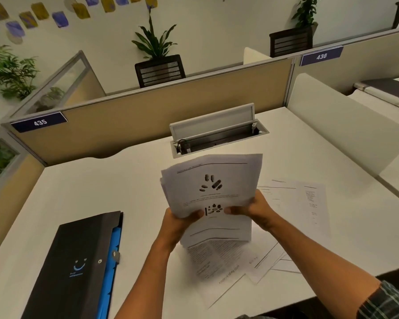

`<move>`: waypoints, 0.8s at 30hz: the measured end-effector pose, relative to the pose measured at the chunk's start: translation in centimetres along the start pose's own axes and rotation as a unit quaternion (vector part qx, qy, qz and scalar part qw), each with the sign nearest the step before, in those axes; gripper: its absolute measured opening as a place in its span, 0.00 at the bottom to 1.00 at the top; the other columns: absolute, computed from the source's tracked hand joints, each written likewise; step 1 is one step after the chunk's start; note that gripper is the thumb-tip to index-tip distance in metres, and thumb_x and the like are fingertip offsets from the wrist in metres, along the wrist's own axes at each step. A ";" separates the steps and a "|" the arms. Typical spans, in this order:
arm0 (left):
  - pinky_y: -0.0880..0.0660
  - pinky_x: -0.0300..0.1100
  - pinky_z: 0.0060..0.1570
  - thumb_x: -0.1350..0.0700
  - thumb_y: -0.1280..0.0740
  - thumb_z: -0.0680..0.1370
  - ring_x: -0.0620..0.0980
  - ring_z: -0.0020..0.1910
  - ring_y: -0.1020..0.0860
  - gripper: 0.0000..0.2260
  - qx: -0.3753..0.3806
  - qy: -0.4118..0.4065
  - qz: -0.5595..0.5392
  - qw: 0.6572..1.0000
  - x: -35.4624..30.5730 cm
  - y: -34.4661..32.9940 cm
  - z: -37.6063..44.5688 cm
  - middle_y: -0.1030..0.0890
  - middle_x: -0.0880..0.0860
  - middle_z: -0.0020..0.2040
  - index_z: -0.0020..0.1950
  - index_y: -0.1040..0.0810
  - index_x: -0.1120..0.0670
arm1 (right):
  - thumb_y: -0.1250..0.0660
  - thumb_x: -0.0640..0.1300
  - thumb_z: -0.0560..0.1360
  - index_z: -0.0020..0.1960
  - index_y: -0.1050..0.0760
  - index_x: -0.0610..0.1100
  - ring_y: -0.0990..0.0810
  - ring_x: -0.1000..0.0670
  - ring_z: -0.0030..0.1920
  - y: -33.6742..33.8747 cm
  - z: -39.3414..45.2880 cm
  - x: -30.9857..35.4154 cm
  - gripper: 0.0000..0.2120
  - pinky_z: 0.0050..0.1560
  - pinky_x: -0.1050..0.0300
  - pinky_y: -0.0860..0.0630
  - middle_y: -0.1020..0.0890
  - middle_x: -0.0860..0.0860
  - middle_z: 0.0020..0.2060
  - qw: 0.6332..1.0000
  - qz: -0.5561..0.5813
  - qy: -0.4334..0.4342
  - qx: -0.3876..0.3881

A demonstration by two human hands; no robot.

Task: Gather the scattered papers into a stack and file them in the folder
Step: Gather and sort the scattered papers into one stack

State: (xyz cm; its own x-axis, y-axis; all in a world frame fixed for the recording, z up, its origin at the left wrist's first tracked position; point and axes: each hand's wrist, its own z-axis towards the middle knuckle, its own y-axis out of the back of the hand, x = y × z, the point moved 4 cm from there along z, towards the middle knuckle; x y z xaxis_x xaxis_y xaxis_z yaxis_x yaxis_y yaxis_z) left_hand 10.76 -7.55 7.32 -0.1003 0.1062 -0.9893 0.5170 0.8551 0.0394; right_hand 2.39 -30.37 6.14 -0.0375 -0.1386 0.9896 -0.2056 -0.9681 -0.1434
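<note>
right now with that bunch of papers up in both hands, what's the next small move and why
Probably tap the held stack on its bottom edge against the desk to square it. Both the left hand and right hand grip it, yet its sheets sit fanned and uneven. Loose papers still lie on the desk, and the black folder lies closed.

Printed paper stack (213,192) upright; black folder (78,261) lies closed left.
</note>
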 end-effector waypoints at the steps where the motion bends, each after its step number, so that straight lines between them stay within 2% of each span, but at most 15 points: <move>1: 0.15 0.50 0.46 0.49 0.19 0.68 0.52 0.52 0.14 0.15 -0.017 0.012 0.020 1.000 0.7 0.0 -0.2 0.13 0.52 0.53 0.53 0.14 0.41 | 0.16 0.45 0.63 0.56 0.16 0.57 0.14 0.44 0.57 0.0 -0.2 -0.9 0.24 0.49 0.46 0.15 0.13 0.47 0.55 1.000 -0.004 -0.014 -0.002; 4: 0.16 0.44 0.45 0.45 0.19 0.66 0.51 0.51 0.14 0.18 -0.041 0.040 0.056 0.997 2.2 0.3 -0.3 0.12 0.49 0.50 0.54 0.15 0.45 | 0.18 0.46 0.66 0.52 0.14 0.54 0.13 0.44 0.53 0.0 -0.5 -2.1 0.15 0.47 0.51 0.15 0.12 0.48 0.52 0.998 -0.003 -0.014 -0.054; 6: 0.18 0.40 0.47 0.43 0.19 0.68 0.51 0.53 0.15 0.22 -0.063 0.064 0.074 0.993 2.9 1.1 -0.3 0.13 0.49 0.53 0.58 0.18 0.48 | 0.17 0.47 0.67 0.47 0.13 0.50 0.12 0.44 0.48 0.4 -0.2 -1.9 0.10 0.44 0.54 0.15 0.11 0.48 0.47 0.994 -0.012 -0.007 -0.112; 8: 0.20 0.43 0.52 0.39 0.24 0.71 0.52 0.57 0.17 0.25 -0.112 0.095 0.158 0.976 3.7 2.1 -0.4 0.16 0.51 0.59 0.62 0.20 0.51 | 0.18 0.47 0.68 0.46 0.13 0.48 0.12 0.44 0.46 1.0 0.1 -1.6 0.09 0.43 0.52 0.14 0.11 0.48 0.46 0.989 -0.009 -0.007 -0.145; 10: 0.22 0.50 0.59 0.35 0.29 0.74 0.55 0.62 0.21 0.29 -0.161 0.149 0.276 0.936 5.1 3.0 -1.0 0.20 0.55 0.65 0.67 0.24 0.53 | 0.18 0.45 0.68 0.47 0.14 0.47 0.11 0.46 0.45 2.2 0.1 -1.5 0.09 0.43 0.51 0.14 0.11 0.49 0.46 0.983 0.008 -0.011 -0.182; 12: 0.27 0.56 0.64 0.29 0.32 0.72 0.60 0.67 0.25 0.38 -0.171 0.226 0.389 0.876 6.4 3.0 -1.9 0.25 0.58 0.70 0.72 0.29 0.54 | 0.18 0.43 0.69 0.49 0.15 0.46 0.11 0.47 0.44 3.9 -0.4 -1.5 0.10 0.41 0.52 0.14 0.11 0.50 0.45 0.974 0.023 -0.012 -0.224; 14: 0.29 0.57 0.65 0.22 0.34 0.66 0.61 0.69 0.29 0.48 -0.170 0.283 0.471 0.818 7.3 2.4 -2.9 0.30 0.59 0.72 0.74 0.33 0.54 | 0.19 0.42 0.69 0.50 0.16 0.45 0.11 0.48 0.44 5.5 -1.1 -1.8 0.12 0.39 0.55 0.15 0.11 0.52 0.45 0.967 0.039 -0.014 -0.252; 16: 0.29 0.56 0.63 0.19 0.35 0.60 0.60 0.68 0.30 0.54 -0.183 0.295 0.509 0.788 8.0 1.4 -3.7 0.32 0.58 0.70 0.72 0.35 0.56 | 0.18 0.43 0.68 0.50 0.16 0.45 0.11 0.49 0.43 6.8 -1.8 -1.9 0.13 0.38 0.58 0.16 0.11 0.53 0.44 0.960 0.048 -0.015 -0.274; 20: 0.27 0.54 0.59 0.18 0.34 0.56 0.57 0.65 0.29 0.56 -0.189 0.281 0.556 0.759 9.0 -0.8 -4.1 0.31 0.56 0.67 0.69 0.35 0.57 | 0.18 0.47 0.64 0.49 0.17 0.46 0.12 0.51 0.42 8.3 -3.0 -1.9 0.16 0.38 0.60 0.16 0.11 0.55 0.43 0.953 0.069 -0.001 -0.295; 24: 0.26 0.55 0.59 0.23 0.27 0.59 0.58 0.66 0.29 0.54 -0.195 0.299 0.517 0.778 9.2 -1.4 -3.4 0.29 0.57 0.68 0.71 0.36 0.58 | 0.18 0.45 0.67 0.50 0.17 0.46 0.11 0.50 0.44 9.1 -3.5 -2.2 0.14 0.40 0.58 0.15 0.11 0.54 0.45 0.953 0.065 0.000 -0.297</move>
State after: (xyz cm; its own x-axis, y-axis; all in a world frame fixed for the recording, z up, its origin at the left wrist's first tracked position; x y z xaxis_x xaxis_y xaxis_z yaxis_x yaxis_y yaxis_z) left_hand 6.19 -6.02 -1.32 -0.2407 0.9571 -0.1616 0.2980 0.2313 0.9261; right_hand -2.84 -38.09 2.64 -0.1002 -0.2501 0.9630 -0.7169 -0.6530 -0.2442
